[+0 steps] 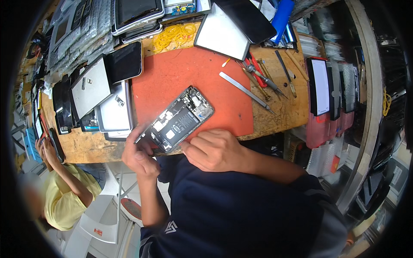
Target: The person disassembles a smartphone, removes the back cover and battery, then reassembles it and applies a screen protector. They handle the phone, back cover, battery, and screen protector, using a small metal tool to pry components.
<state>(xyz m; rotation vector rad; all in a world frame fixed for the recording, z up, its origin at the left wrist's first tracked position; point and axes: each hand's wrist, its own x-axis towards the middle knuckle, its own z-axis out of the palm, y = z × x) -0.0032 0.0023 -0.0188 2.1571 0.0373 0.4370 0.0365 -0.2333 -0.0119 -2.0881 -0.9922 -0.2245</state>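
Note:
An opened smartphone (180, 120) lies tilted over the near part of an orange-red mat (161, 77), its inside facing up. A black battery (180, 125) fills much of its frame, with silvery parts and small connectors around it. My left hand (140, 155) grips the phone's lower left end, thumb and fingers around the edge. Close against the phone's near long edge is my right hand (211, 149), its fingers curled inward. Whether anything small sits in those right fingertips is hidden.
Metal tweezers (243, 91), screwdrivers (258, 81) and red-handled pliers (259, 71) lie to the right. Phone parts and a tablet back (91, 88) are piled left. Yellow rubber bands (174, 36) and stacked devices (135, 17) stand behind. A person in yellow (69, 195) sits at left.

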